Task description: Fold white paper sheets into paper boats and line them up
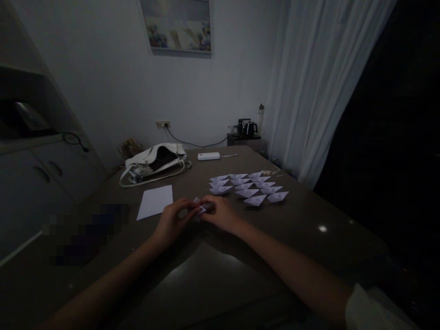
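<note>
Between my two hands is a small piece of folded white paper [202, 209], partly covered by the fingers. My left hand [176, 217] pinches it from the left, thumb and fingertips together. From the right, my right hand [219, 211] grips the same paper with its thumb and fingers. Several folded paper boats [255, 200] stand in rows on the table, beyond and to the right of my right hand. A stack of white paper sheets [156, 201] lies flat just left of my left hand.
A white handbag [154, 162] rests at the table's far left. A white power bank [208, 156] with a short cable lies at the back. Small crumb-like bits [270, 173] are scattered behind the boats. Past the brown table [220, 279] stands a black kettle [250, 129].
</note>
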